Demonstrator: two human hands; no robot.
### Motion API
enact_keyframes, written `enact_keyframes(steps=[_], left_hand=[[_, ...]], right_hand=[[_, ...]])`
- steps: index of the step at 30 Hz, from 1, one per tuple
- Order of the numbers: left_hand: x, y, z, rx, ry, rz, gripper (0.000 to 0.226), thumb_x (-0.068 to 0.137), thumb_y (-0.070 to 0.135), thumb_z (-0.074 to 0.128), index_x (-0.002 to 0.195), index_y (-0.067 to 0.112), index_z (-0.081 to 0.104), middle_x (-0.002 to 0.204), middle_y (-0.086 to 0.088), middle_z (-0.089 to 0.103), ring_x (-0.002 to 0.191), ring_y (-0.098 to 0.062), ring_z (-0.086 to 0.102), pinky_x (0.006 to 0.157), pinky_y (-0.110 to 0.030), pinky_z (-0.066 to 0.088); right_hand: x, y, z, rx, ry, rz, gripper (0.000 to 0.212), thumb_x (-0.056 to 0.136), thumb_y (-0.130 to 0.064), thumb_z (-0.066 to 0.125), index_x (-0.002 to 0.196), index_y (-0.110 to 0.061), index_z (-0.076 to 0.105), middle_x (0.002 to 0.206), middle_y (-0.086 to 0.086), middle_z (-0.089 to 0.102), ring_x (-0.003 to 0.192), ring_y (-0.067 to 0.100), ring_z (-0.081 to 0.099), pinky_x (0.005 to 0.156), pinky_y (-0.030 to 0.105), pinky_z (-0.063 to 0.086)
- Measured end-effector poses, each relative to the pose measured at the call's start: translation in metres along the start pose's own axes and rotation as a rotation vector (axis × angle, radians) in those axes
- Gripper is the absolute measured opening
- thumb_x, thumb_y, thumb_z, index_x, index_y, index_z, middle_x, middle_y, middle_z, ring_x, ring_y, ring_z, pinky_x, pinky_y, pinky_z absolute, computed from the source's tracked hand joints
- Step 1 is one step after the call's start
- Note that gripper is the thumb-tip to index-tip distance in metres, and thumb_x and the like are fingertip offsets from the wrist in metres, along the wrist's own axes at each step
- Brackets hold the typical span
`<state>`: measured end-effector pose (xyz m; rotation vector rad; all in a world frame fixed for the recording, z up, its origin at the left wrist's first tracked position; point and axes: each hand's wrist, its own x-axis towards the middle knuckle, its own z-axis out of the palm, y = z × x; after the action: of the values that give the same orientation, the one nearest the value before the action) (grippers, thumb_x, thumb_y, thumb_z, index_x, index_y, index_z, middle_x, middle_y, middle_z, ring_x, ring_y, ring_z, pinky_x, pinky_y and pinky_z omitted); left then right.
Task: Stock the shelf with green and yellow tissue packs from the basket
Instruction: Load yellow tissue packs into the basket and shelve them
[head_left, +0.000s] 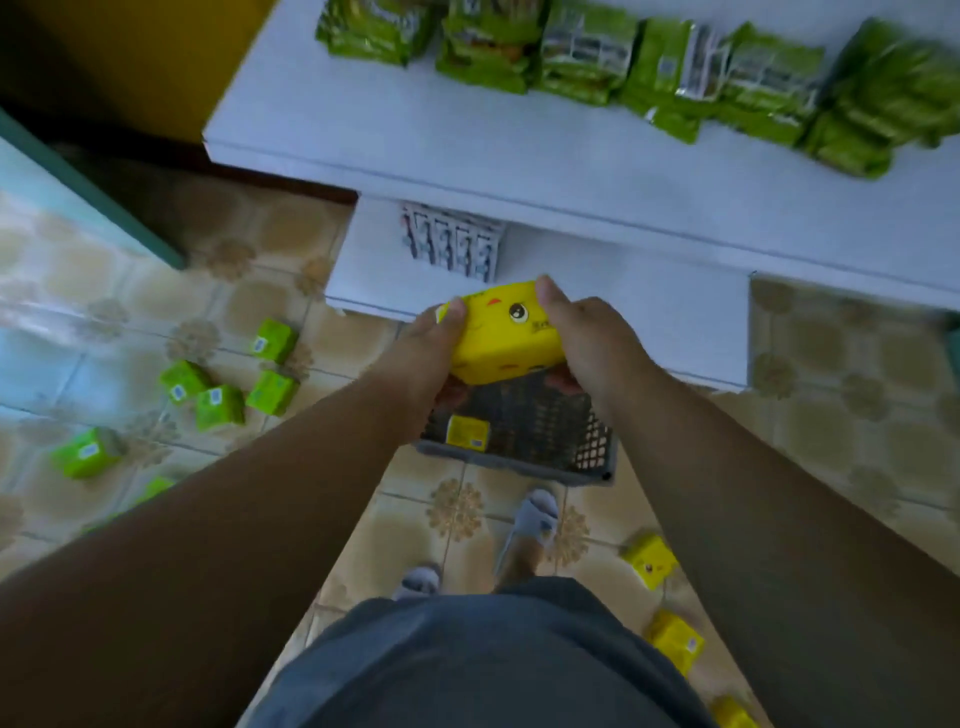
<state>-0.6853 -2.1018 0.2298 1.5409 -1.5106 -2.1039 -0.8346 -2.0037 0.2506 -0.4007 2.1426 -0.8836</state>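
Both hands held one yellow tissue pack (506, 332) over the dark basket (519, 436) on the floor. The left hand (426, 353) gripped its left end with the thumb on top. The right hand (582, 338) gripped its right end the same way, fingers curled beneath. The pack hung tilted above the basket's far rim, just in front of the low white shelf (623, 306). One more yellow pack (468, 432) lay inside the basket.

To do this step well, the person needed to keep the pack level and carry it forward to a bare stretch of shelf. An even squeeze from both ends would suit it, since the soft wrapping looked likely to buckle under a hard pinch. It would sit best set down flat with the printed face outward, square to the shelf edge.

The upper shelf (467, 150) carried a row of green packets (597, 57) along its back, though blur made their labels hard to read. Green packs (218, 405) lay scattered on the tiled floor (156, 291) to the left. Yellow packs (649, 561) lay to the right, near a sandalled foot (535, 525).
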Motion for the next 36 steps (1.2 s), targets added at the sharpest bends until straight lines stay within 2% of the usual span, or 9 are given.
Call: enact_keyframes(steps=[3, 8, 12, 16, 21, 25, 29, 33, 36], left_hand=[[-0.029, 0.009, -0.018, 0.066, -0.147, 0.035, 0.048, 0.093, 0.058, 0.052, 0.122, 0.020, 0.058, 0.118, -0.014, 0.066, 0.098, -0.033, 0.068, 0.082, -0.043, 0.058], [-0.074, 0.020, -0.054, 0.171, -0.232, 0.111, 0.041, 0.090, 0.060, 0.056, 0.109, 0.024, 0.064, 0.109, -0.007, 0.072, 0.099, -0.026, 0.069, 0.088, -0.042, 0.057], [-0.095, 0.022, -0.077, 0.135, -0.205, 0.146, 0.042, 0.097, 0.053, 0.049, 0.124, 0.023, 0.060, 0.107, -0.006, 0.071, 0.097, -0.027, 0.069, 0.078, -0.038, 0.059], [-0.113, 0.030, -0.077, -0.191, -0.353, 0.114, 0.031, 0.102, 0.033, 0.050, 0.131, 0.026, 0.052, 0.113, -0.006, 0.071, 0.094, -0.030, 0.072, 0.067, -0.040, 0.060], [-0.127, 0.060, -0.069, -0.256, -0.474, 0.247, 0.067, 0.093, 0.017, 0.064, 0.146, 0.044, 0.032, 0.125, -0.006, 0.067, 0.100, -0.035, 0.070, 0.074, -0.046, 0.059], [-0.145, 0.094, -0.059, -0.189, -0.418, 0.473, 0.063, 0.088, 0.004, 0.069, 0.132, 0.044, 0.047, 0.125, -0.016, 0.060, 0.104, -0.035, 0.068, 0.072, -0.045, 0.059], [-0.168, 0.120, -0.031, -0.196, -0.277, 0.665, 0.052, 0.083, 0.005, 0.076, 0.115, 0.037, 0.051, 0.125, -0.008, 0.056, 0.100, -0.026, 0.069, 0.072, -0.046, 0.061], [-0.192, 0.133, 0.012, -0.095, -0.196, 0.793, 0.050, 0.077, 0.012, 0.083, 0.109, 0.033, 0.049, 0.106, 0.005, 0.066, 0.078, -0.009, 0.071, 0.063, -0.033, 0.060], [-0.212, 0.142, 0.047, 0.072, -0.118, 0.883, 0.049, 0.076, 0.028, 0.084, 0.110, 0.029, 0.050, 0.093, 0.013, 0.067, 0.073, 0.004, 0.067, 0.060, -0.017, 0.055]], right_hand=[[-0.040, -0.027, -0.006, -0.101, 0.112, 0.014, 0.105, 0.049, -0.102, 0.027, 0.087, -0.009, 0.055, 0.094, 0.013, 0.064, 0.080, 0.031, 0.066, 0.078, 0.050, 0.057], [-0.090, -0.062, 0.008, -0.196, 0.150, 0.050, 0.107, 0.049, -0.104, 0.017, 0.091, -0.013, 0.054, 0.080, 0.007, 0.057, 0.069, 0.025, 0.059, 0.057, 0.034, 0.045], [-0.117, -0.073, 0.013, -0.005, 0.114, 0.019, 0.082, 0.072, -0.093, 0.026, 0.094, -0.021, 0.060, 0.078, 0.007, 0.062, 0.066, 0.027, 0.060, 0.065, 0.038, 0.052], [-0.147, -0.071, 0.027, 0.037, 0.277, -0.206, 0.066, 0.082, -0.068, 0.060, 0.133, -0.029, 0.047, 0.127, 0.000, 0.058, 0.106, 0.025, 0.061, 0.091, 0.045, 0.053], [-0.170, -0.085, 0.018, 0.155, 0.425, -0.275, 0.047, 0.081, -0.054, 0.070, 0.113, -0.026, 0.050, 0.110, -0.005, 0.058, 0.101, 0.021, 0.061, 0.088, 0.045, 0.053], [-0.186, -0.108, -0.009, 0.246, 0.393, -0.227, 0.050, 0.077, -0.054, 0.075, 0.109, -0.023, 0.051, 0.108, 0.000, 0.058, 0.097, 0.022, 0.061, 0.087, 0.049, 0.055], [-0.205, -0.118, -0.034, 0.484, 0.365, -0.172, 0.064, 0.077, -0.058, 0.074, 0.122, -0.025, 0.041, 0.114, 0.004, 0.052, 0.099, 0.027, 0.061, 0.080, 0.050, 0.058], [-0.223, -0.110, -0.062, 0.586, 0.626, -0.308, 0.057, 0.080, -0.050, 0.074, 0.122, -0.029, 0.040, 0.104, -0.007, 0.052, 0.092, 0.016, 0.059, 0.073, 0.036, 0.053], [-0.234, -0.096, -0.095, 0.541, 0.798, -0.398, 0.069, 0.080, -0.052, 0.071, 0.135, -0.027, 0.039, 0.113, -0.010, 0.056, 0.097, 0.015, 0.058, 0.079, 0.033, 0.048]])
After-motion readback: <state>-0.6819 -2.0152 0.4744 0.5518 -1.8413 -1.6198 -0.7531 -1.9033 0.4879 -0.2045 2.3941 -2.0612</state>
